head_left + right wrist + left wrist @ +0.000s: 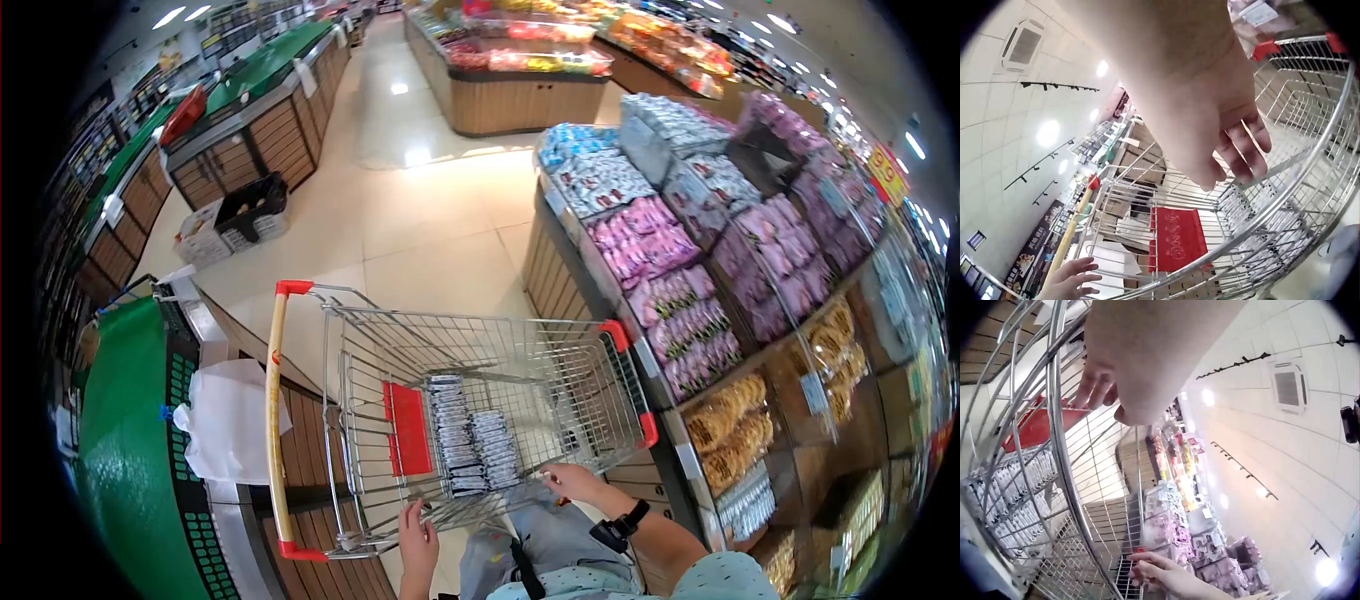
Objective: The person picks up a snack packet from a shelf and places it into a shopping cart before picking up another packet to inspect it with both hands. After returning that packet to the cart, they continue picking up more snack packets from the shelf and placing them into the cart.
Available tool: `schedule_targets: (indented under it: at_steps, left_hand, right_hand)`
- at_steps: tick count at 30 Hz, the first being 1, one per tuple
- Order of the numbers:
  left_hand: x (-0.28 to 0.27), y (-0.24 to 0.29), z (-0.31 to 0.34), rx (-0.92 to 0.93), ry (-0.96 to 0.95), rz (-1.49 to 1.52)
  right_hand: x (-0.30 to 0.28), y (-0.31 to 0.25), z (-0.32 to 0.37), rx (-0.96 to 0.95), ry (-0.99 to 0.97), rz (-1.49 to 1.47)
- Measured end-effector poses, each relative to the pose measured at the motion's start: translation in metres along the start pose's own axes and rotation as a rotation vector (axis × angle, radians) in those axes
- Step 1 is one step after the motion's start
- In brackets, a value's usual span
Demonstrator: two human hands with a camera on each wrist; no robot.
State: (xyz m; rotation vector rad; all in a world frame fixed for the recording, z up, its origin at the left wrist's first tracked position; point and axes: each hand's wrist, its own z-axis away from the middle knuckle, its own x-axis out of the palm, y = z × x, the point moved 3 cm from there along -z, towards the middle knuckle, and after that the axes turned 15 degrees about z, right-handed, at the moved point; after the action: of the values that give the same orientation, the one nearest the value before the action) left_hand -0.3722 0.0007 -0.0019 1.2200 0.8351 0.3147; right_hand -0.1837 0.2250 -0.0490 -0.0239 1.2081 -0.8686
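Observation:
A metal shopping cart [500,350] stands side-on in front of the person. In its basket lie two rows of small silver-white wrapped packs [455,435], beside a red plastic panel [407,428]. My left hand [418,538] is at the cart's near side rim, its fingers loosely bent and holding nothing. Farther right along that rim is my right hand [568,482], with a black band on the wrist. In the right wrist view, the relaxed fingers [1244,147] of this hand hang down over the basket with nothing in them.
On the right, a display stand [690,260] carries pink, blue and white packs and bagged yellow snacks [728,425]. A green-topped counter [125,420] with a white plastic bag [232,420] is at left. Crates [252,212] sit on the floor; a produce island [530,95] stands beyond.

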Motion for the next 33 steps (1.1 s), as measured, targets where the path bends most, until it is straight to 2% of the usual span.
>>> schedule_targets:
  at_steps: [2, 5, 8, 10, 11, 14, 16, 18, 20, 23, 27, 30, 31, 33]
  left_hand:
    - [0.008, 0.003, -0.014, -0.069, 0.03, 0.019]
    - [0.021, -0.035, -0.028, -0.037, 0.075, -0.156]
    - [0.032, -0.038, -0.038, -0.073, 0.094, -0.54]
    - [0.04, -0.033, -0.043, -0.109, 0.131, -0.577]
    - [0.041, -0.036, -0.043, -0.13, 0.138, -0.572]
    - [0.047, -0.016, -0.056, -0.237, 0.133, -0.592]
    - [0.047, -0.022, -0.058, -0.234, 0.124, -0.603]
    - [0.046, -0.031, -0.06, -0.265, 0.11, -0.569]
    - [0.043, -0.034, -0.06, -0.278, 0.098, -0.56]
    - [0.046, -0.038, -0.064, -0.271, 0.113, -0.559]
    - [0.046, -0.042, -0.065, -0.313, 0.067, -0.579]
    - [0.046, -0.038, -0.068, -0.368, 0.039, -0.585]
    - [0.046, -0.038, -0.068, -0.36, 0.041, -0.586]
    - [0.045, -0.039, -0.067, -0.338, 0.048, -0.59]
  right_hand:
    - [0.011, 0.019, -0.041, -0.039, 0.025, -0.067]
    - [0.022, 0.046, -0.1, 0.005, -0.076, -0.019]
    - [0.046, 0.074, -0.152, 0.031, -0.09, 0.017]
    - [0.066, 0.094, -0.184, 0.065, -0.154, -0.016]
    - [0.084, 0.107, -0.2, 0.046, -0.215, 0.04]
    - [0.088, 0.119, -0.237, 0.098, -0.443, 0.22]
    - [0.1, 0.133, -0.261, 0.207, -0.41, 0.152]
    - [0.116, 0.141, -0.278, 0.225, -0.166, 0.14]
    - [0.12, 0.144, -0.293, 0.203, -0.278, 0.218]
    - [0.14, 0.151, -0.312, 0.1, -0.284, 0.33]
    - [0.154, 0.153, -0.323, 0.063, -0.154, 0.352]
    - [0.161, 0.155, -0.327, 0.029, -0.158, 0.404]
    - [0.157, 0.155, -0.325, 0.012, 0.022, 0.272]
    - [0.151, 0.154, -0.324, -0.02, 0.022, 0.264]
